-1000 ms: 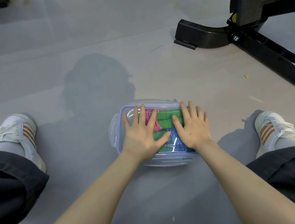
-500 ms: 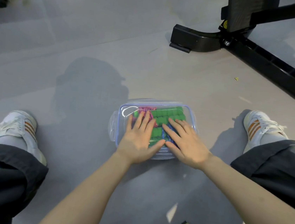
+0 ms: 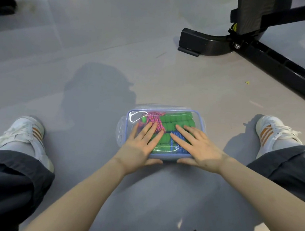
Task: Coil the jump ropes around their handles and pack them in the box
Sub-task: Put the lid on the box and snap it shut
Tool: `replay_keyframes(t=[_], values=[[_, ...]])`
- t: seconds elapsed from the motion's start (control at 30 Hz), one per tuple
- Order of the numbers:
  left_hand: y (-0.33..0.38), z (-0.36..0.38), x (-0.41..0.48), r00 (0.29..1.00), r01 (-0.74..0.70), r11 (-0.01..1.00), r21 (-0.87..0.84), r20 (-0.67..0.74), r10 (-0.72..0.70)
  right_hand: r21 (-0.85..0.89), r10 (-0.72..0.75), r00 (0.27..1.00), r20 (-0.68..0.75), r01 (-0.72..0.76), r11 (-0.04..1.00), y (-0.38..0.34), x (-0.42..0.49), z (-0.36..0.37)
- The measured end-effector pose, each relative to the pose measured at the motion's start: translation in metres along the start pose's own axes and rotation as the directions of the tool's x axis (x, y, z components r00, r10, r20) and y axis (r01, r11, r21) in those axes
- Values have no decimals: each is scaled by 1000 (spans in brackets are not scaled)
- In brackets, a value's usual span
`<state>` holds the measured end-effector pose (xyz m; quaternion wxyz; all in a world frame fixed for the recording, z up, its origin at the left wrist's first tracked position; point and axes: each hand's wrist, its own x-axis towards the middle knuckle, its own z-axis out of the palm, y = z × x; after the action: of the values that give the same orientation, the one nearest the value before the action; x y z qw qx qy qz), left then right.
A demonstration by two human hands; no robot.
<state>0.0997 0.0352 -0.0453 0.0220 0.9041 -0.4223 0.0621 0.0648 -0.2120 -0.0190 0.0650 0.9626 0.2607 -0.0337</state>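
Thumbs [image 3: 154, 161] dropped to box [image 3: 203, 122] front, ropes [image 3: 174, 120] half hidden (under fingers [image 3: 148, 132])

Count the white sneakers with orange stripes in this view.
2. The left white sneaker with orange stripes rests on the grey floor left of the clear plastic box; the right sneaker rests right of it. No others show.

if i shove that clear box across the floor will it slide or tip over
Likely slides rather than tips: the box is low and wide on a smooth, glossy floor. Probably light for its size, holding only coiled jump ropes. Its clear plastic lid may flex under pressure.
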Motion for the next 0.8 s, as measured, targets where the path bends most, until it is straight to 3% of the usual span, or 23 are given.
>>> replay_keyframes(t=[0.23, 0.3, 0.4, 0.47, 0.57, 0.63, 0.7, 0.8], values=[[-12, -4, 11, 999, -30, 997, 76, 23, 29, 32, 81, 992, -94, -78, 996, -4, 5, 1], [-22, -9, 15, 999, -17, 992, 127, 44, 12, 75, 167, 979, -118, -159, 984, -16, 8, -1], [-53, -28, 26, 988, -106, 967, 233, 133, 77, 169, 356, 927, -118, -335, 927, -58, 23, -8], [-78, -40, 26, 980, -136, 952, 273, 176, 90, 234, 397, 912, -107, -365, 901, -84, 36, -19], [-95, -69, 23, 984, -44, 947, 318, 177, -14, 343, 236, 958, -160, -170, 924, -82, 50, -44], [-75, -73, 23, 948, 112, 951, 288, 256, -189, 364, 90, 984, -155, -28, 931, -66, 56, -51], [-43, -62, 14, 923, 274, 947, 170, 229, -308, 276, -13, 994, -107, 43, 960, -55, 55, -41], [4, -37, -10, 880, 472, 873, -119, 114, -460, 251, -42, 998, -47, 53, 966, -49, 47, -22]])
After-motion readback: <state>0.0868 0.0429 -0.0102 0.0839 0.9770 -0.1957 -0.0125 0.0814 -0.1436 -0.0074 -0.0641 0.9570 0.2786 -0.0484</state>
